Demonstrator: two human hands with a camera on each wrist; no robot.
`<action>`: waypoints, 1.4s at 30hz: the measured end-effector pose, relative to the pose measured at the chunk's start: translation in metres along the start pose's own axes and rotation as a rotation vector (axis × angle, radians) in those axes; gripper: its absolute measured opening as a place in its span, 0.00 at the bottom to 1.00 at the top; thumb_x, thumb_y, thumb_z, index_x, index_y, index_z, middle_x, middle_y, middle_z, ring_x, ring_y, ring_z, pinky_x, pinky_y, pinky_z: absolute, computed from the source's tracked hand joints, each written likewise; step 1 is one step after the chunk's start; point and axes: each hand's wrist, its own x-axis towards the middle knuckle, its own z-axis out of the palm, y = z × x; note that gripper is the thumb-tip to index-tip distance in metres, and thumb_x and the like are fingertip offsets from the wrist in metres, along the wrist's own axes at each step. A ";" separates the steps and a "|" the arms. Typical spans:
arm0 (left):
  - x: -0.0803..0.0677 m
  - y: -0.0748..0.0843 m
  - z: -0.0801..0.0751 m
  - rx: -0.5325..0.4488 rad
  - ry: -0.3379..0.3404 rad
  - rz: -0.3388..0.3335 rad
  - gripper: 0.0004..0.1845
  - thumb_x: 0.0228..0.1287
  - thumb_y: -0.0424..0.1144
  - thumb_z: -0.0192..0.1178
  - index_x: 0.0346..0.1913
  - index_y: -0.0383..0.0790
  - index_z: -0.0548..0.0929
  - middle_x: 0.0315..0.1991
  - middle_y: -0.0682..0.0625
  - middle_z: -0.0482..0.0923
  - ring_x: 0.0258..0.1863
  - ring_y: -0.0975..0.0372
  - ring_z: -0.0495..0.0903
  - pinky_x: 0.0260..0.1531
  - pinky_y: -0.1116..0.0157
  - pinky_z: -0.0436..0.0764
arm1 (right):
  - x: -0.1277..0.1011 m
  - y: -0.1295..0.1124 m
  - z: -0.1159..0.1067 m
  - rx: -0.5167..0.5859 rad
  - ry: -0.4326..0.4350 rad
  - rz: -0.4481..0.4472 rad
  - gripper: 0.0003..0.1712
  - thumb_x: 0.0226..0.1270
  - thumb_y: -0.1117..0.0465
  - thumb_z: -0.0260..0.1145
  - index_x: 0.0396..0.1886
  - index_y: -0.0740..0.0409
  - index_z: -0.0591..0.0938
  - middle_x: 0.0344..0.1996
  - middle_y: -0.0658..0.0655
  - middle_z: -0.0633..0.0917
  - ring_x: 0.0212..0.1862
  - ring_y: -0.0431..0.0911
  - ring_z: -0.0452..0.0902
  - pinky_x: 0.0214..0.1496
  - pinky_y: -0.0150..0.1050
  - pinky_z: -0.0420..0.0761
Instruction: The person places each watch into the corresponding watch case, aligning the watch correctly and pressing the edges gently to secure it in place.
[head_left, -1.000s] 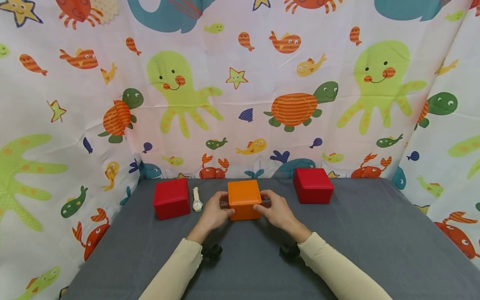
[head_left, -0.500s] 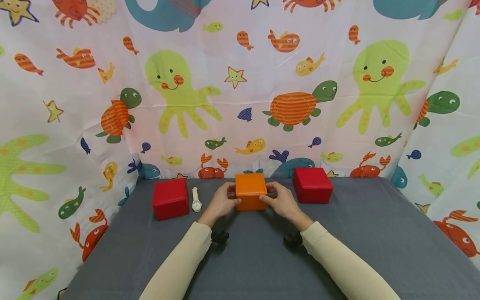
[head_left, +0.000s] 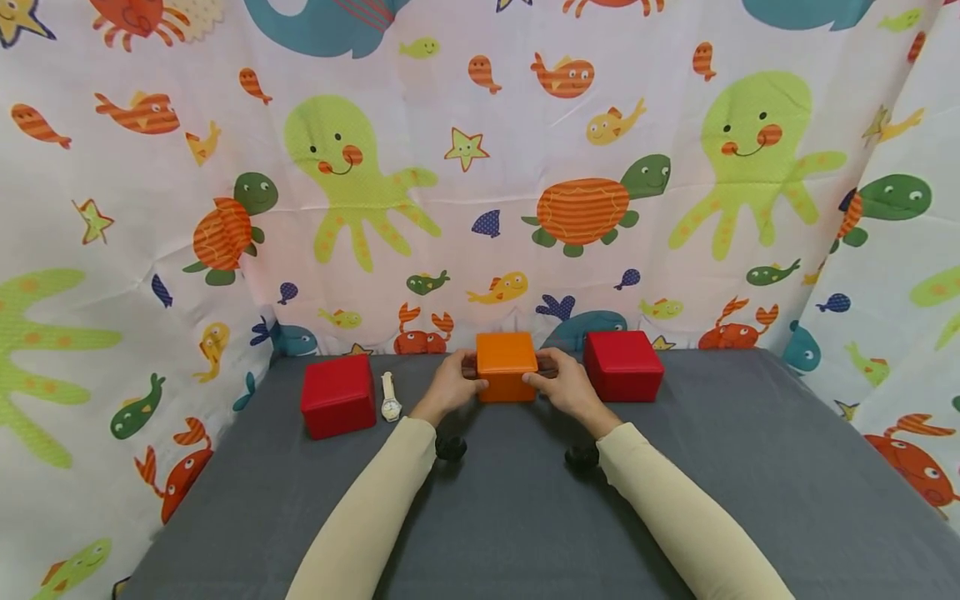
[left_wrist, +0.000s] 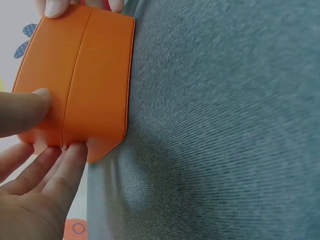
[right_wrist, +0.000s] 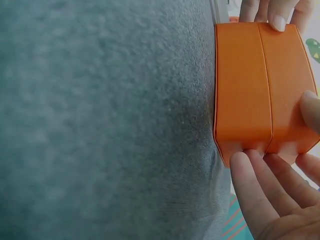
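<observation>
A person's left hand [head_left: 452,385] and right hand [head_left: 567,386], fingers partly bent, grip opposite sides of a closed, orange leather-look box [head_left: 507,368] near the back edge of a grey cloth-covered table [head_left: 510,525], the right hand between it and a boxy red leather-look case [head_left: 624,367]; wide cloth stretches in front.

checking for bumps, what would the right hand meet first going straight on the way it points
The orange box, which the right hand grips at one side; beyond it, probably the patterned cloth, depth unclear.
</observation>
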 end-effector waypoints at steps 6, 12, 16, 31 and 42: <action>0.003 0.000 0.000 -0.013 0.002 -0.013 0.29 0.58 0.29 0.65 0.63 0.34 0.69 0.57 0.41 0.73 0.54 0.51 0.76 0.53 0.56 0.77 | 0.004 0.001 0.000 -0.002 -0.007 0.018 0.32 0.63 0.50 0.68 0.63 0.57 0.71 0.55 0.59 0.79 0.52 0.53 0.79 0.44 0.42 0.83; 0.003 0.001 0.000 -0.022 -0.001 -0.016 0.29 0.59 0.28 0.64 0.64 0.32 0.69 0.56 0.40 0.74 0.54 0.50 0.76 0.52 0.56 0.77 | 0.004 0.001 0.000 -0.013 -0.007 0.017 0.31 0.63 0.50 0.67 0.62 0.58 0.72 0.55 0.59 0.80 0.51 0.52 0.79 0.47 0.44 0.82; -0.001 0.000 0.002 0.016 0.007 -0.021 0.28 0.60 0.31 0.65 0.63 0.34 0.70 0.55 0.42 0.75 0.52 0.52 0.77 0.52 0.56 0.78 | -0.001 -0.001 -0.002 -0.024 -0.018 0.029 0.32 0.62 0.49 0.68 0.61 0.58 0.72 0.54 0.59 0.80 0.51 0.51 0.79 0.48 0.45 0.82; -0.048 -0.003 -0.001 0.056 -0.028 0.056 0.28 0.61 0.36 0.65 0.64 0.34 0.70 0.56 0.42 0.75 0.54 0.53 0.77 0.53 0.55 0.76 | -0.038 -0.018 -0.001 -0.073 -0.035 0.003 0.27 0.61 0.51 0.70 0.55 0.59 0.76 0.46 0.56 0.83 0.42 0.48 0.80 0.46 0.45 0.82; -0.087 0.001 -0.022 0.026 0.049 0.119 0.26 0.59 0.31 0.66 0.61 0.33 0.72 0.55 0.36 0.74 0.54 0.46 0.76 0.51 0.56 0.78 | -0.044 -0.045 0.029 -0.067 -0.103 -0.102 0.25 0.60 0.52 0.70 0.52 0.61 0.78 0.44 0.56 0.84 0.40 0.45 0.79 0.45 0.43 0.81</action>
